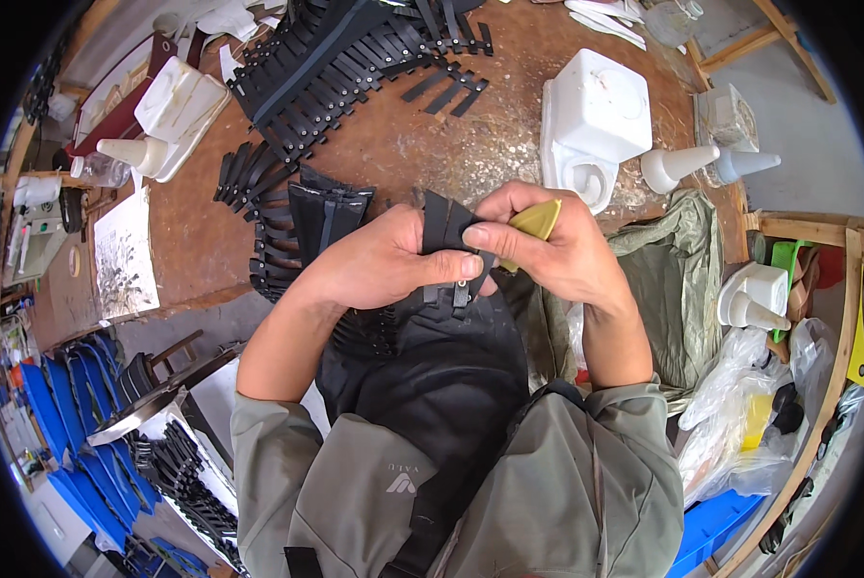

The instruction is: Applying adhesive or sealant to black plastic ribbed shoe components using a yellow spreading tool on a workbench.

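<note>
In front of my body, both hands hold one black strap piece [444,223] with flat ends fanned out at its top and a small metal fitting near its bottom. My left hand [379,255] pinches it from the left, thumb across the front. My right hand [557,246] presses its thumb on the right side. Tucked in the right hand is a folded yellow-olive piece [536,220], its material unclear. Close by my left wrist lies a black strip bundle [331,207]. Below the hands, black material [451,356] covers my lap.
On the brown worktable [480,144] lie riveted black strap pieces [326,67]. White containers [601,106] with a cone-shaped nozzle [678,169] stand right; a similar white container [182,101] stands left. Green cloth [668,289] hangs at right. Blue pieces [90,405] are stacked lower left.
</note>
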Available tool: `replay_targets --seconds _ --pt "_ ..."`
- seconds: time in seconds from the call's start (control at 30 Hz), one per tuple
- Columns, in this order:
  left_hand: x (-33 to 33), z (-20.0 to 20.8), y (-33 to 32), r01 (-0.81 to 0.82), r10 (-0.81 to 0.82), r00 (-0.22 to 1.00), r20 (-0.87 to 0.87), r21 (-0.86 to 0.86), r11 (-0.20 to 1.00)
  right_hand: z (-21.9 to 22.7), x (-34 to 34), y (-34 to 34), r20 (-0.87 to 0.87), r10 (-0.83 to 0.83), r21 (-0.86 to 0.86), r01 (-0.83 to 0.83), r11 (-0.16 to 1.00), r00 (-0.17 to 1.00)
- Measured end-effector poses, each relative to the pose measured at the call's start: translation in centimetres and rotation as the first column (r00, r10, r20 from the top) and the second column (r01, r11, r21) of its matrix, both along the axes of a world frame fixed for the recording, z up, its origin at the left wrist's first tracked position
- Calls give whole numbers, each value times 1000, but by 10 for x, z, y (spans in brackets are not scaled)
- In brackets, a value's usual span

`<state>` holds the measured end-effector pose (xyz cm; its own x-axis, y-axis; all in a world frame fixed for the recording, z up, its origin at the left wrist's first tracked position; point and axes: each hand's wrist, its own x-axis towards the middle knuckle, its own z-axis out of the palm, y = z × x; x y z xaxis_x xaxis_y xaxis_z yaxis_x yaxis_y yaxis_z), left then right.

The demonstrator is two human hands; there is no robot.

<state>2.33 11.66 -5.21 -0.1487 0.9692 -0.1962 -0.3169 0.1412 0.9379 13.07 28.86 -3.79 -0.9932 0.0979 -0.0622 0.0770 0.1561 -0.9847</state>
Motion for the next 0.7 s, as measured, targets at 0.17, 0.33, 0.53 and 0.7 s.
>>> replay_targets --seconds 0.17,0.33,0.53,0.7 --pt "1 -3 4 -52 57 994 94 -48 997 3 2 1 93 -45 -57 50 997 995" --pt "1 3 10 -53 60 989 135 -52 997 -12 9 14 -118 -201 115 215 970 972" --pt "-5 3 8 -152 167 977 130 -120 981 -12 51 91 -26 -713 -61 710 701 701" --pt "-3 0 21 -206 224 967 126 -136 969 -51 56 94 -122 -686 132 696 706 718"
